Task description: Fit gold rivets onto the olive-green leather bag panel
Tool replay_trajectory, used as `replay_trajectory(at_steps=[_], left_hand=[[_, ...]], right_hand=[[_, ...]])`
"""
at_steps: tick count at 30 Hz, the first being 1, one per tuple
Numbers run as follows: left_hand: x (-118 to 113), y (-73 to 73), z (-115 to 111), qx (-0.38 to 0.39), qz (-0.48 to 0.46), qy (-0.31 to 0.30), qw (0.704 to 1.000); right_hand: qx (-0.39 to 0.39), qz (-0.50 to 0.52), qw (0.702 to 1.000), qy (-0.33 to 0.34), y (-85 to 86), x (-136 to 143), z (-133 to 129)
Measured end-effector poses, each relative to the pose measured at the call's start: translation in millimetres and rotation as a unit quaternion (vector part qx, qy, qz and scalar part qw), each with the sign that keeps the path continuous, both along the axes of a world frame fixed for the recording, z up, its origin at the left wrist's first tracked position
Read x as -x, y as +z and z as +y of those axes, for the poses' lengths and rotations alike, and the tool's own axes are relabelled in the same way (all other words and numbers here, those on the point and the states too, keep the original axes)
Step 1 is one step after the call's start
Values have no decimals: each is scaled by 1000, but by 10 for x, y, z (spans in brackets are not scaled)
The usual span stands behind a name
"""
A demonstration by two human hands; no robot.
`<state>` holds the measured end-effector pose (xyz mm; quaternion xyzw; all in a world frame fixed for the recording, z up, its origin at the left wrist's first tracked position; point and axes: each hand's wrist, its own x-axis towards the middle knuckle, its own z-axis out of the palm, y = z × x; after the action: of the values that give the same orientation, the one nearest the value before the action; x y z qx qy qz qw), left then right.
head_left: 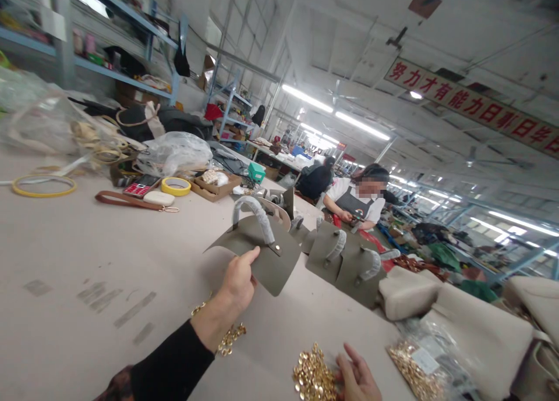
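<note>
Head view, ordered from largest to smallest. A wide pale surface (pixel 87 261) is shown, carrying the work pieces. Cream-coloured bag bodies (pixel 476 325) are stacked at its right end. An olive-grey leather flap (pixel 262 255) with a wrapped handle (pixel 257 217) riveted to it is held up above the surface by the left hand (pixel 238 281), which is closed on the flap's lower edge, thumb on the near face; a gold chain bracelet (pixel 229 337) is worn at the wrist below a black sleeve (pixel 174 366). Further flaps of the same kind (pixel 345 258) are laid in a row just beyond. A clear bag of gold fittings (pixel 414 369) lies at the lower right. A loose heap of gold rivets (pixel 312 378) rests near the bottom edge, touched by the right hand (pixel 358 378), whose fingers are loosely spread and hold nothing that can be seen. A yellow tape roll (pixel 176 185) and a brown strap (pixel 131 201) lie farther off to the left. Another person (pixel 356 206) is seated at the far end.
</note>
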<state>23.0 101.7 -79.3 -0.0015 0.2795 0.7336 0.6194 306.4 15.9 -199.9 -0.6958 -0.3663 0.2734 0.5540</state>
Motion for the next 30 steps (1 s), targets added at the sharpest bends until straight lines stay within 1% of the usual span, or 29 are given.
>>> replay_trajectory(at_steps=[4,9,16,21,25,30], left_hand=[[-19,13,-6,-3,2,-10,1000],[-40,64,-57,-4,4,-13,1000],[-44,53,-34,-9,4,-19,1000],[-48,78,-48,2,5,-20,1000],[-57,69,-59,-1,6,-28,1000],[-71,13,-50,-2,8,-37,999]], right_hand=[[0,-9,1000,13,-2,-1,-10],[-1,-15,1000,11,12,12,-21],[8,-10,1000,6,61,33,-42],[1,-3,1000,0,85,49,-48],[0,-9,1000,-1,60,33,-44],[1,-13,1000,14,-26,-31,-26]])
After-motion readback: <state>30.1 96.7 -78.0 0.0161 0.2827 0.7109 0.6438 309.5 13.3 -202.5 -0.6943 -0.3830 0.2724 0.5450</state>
